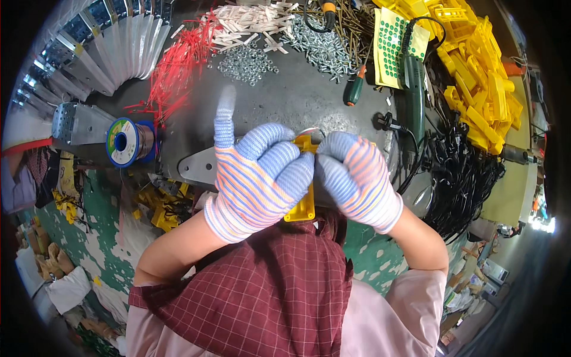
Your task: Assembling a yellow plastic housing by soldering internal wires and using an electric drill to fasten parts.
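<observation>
Both my hands wear striped knit gloves with blue fingertips. My left hand (256, 178) and my right hand (357, 178) meet around a yellow plastic part (303, 205), held upright over the dark round table (297, 101). A thin metal piece (309, 131) shows at the part's top between my fingertips. My left index finger points up, away from the part. Most of the part is hidden by my fingers.
On the table lie screws (321, 47), nuts (247, 62), white strips (250, 24), red ties (175, 65), a screwdriver (355, 89), a green power tool (414, 89), a green dot sticker sheet (389, 44). Yellow parts (476, 71) pile right, black cords (461, 178) below them. A wire spool (128, 141) and metal plates (113, 50) sit left.
</observation>
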